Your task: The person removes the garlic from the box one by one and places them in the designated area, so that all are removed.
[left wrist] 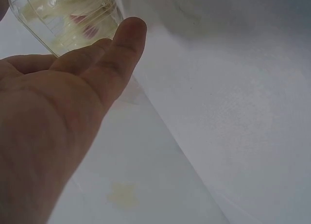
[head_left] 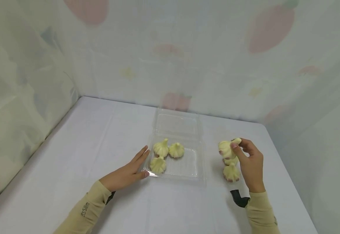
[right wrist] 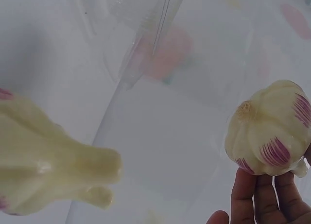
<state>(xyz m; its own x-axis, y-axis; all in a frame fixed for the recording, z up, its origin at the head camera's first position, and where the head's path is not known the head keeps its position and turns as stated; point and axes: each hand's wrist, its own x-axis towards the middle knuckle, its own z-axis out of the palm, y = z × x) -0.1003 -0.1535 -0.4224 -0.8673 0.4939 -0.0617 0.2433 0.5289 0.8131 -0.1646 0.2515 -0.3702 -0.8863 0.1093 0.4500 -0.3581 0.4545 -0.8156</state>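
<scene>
My right hand (head_left: 251, 164) pinches a garlic bulb (head_left: 225, 149) by its stem, above the table. In the right wrist view the held garlic bulb (right wrist: 268, 129) shows purple streaks and its root end. Under it, two more bulbs lie on the table, the nearer garlic bulb (head_left: 232, 173) in plain sight and the other partly covered. The left hand (head_left: 124, 175) has its fingers straight against the left side of a clear plastic clamshell box (head_left: 184, 178). Inside the box, toward its left, sit three bulbs, among them the front garlic bulb (head_left: 158, 165).
The box's transparent lid (head_left: 176, 124) lies folded back toward the rear wall. Patterned curtains (head_left: 170, 74) enclose the white table (head_left: 99, 136) at the back and sides. A black strap piece (head_left: 240, 199) hangs by the right wrist.
</scene>
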